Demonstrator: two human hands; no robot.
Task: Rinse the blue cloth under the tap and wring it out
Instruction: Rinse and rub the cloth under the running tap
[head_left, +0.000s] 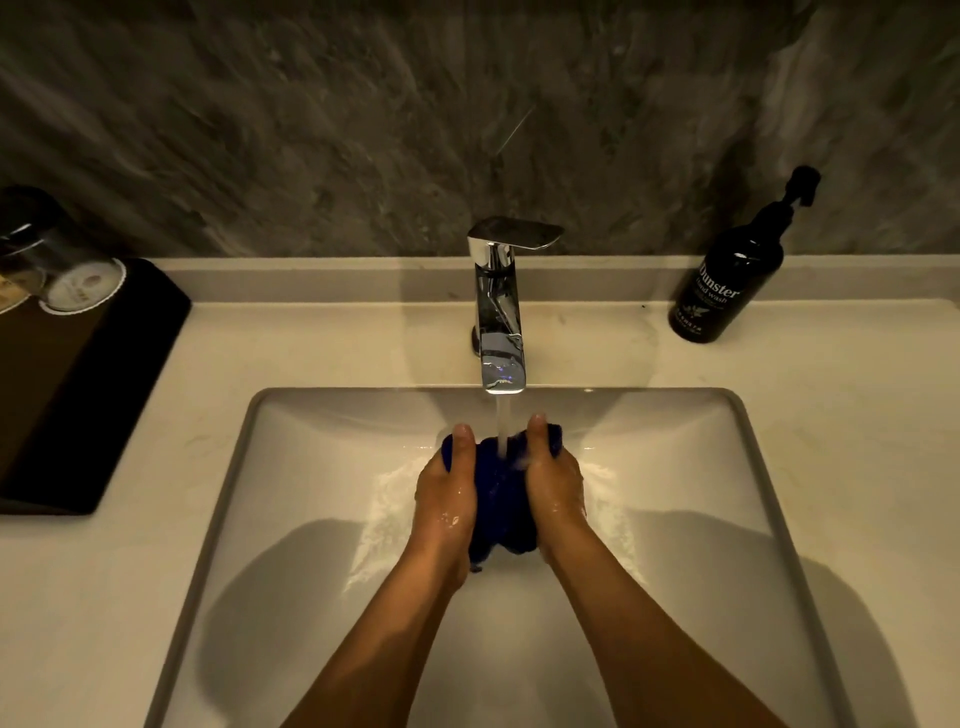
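Observation:
A dark blue cloth (500, 493) is bunched up between both hands over the white sink basin (291, 467). My left hand (448, 493) grips its left side, thumb on top. Its right side is held the same way by my right hand (555, 483). Water runs from the chrome tap (500, 312) in a thin stream straight onto the middle of the cloth. Both hands are wet, and water splashes white on the basin floor around them. The lower end of the cloth hangs below my palms.
A black hand wash pump bottle (727, 280) stands on the counter at the back right. At the left lies a black tray (88, 384) with capped glasses (78, 280). A dark stone wall rises behind the counter.

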